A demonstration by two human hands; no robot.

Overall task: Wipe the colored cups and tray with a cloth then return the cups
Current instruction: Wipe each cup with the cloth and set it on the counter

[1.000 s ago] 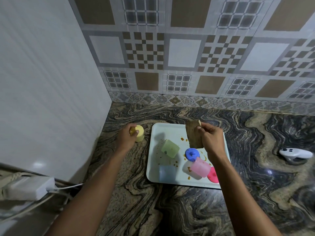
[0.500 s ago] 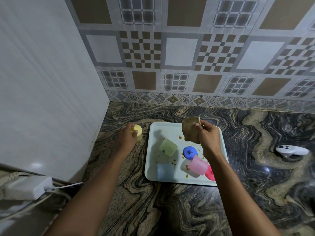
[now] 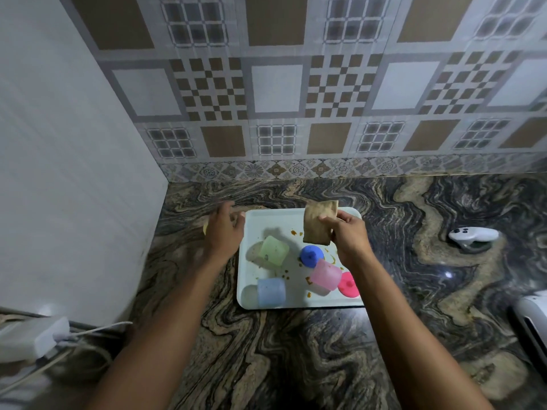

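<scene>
A white tray [image 3: 296,303] with brown stains lies on the marble counter. On it a green cup [image 3: 273,250], a light blue cup [image 3: 270,292] and a pink cup [image 3: 325,275] lie on their sides. A dark blue cup [image 3: 310,255] and a red cup [image 3: 349,285] stand upside down. My right hand [image 3: 347,235] holds a folded brown cloth [image 3: 318,223] above the tray's far part. My left hand [image 3: 223,229], blurred, hovers at the tray's left edge with fingers apart. Only a sliver of the yellow cup [image 3: 204,229] shows behind it.
A white controller [image 3: 473,235] rests on the counter to the right, and a white device [image 3: 532,321] sits at the right edge. A power adapter with cables [image 3: 29,338] lies at the lower left. A white panel bounds the left, a tiled wall the back.
My left hand has let go of the yellow cup and shifted right toward the tray's edge. My right hand keeps the cloth over the tray.
</scene>
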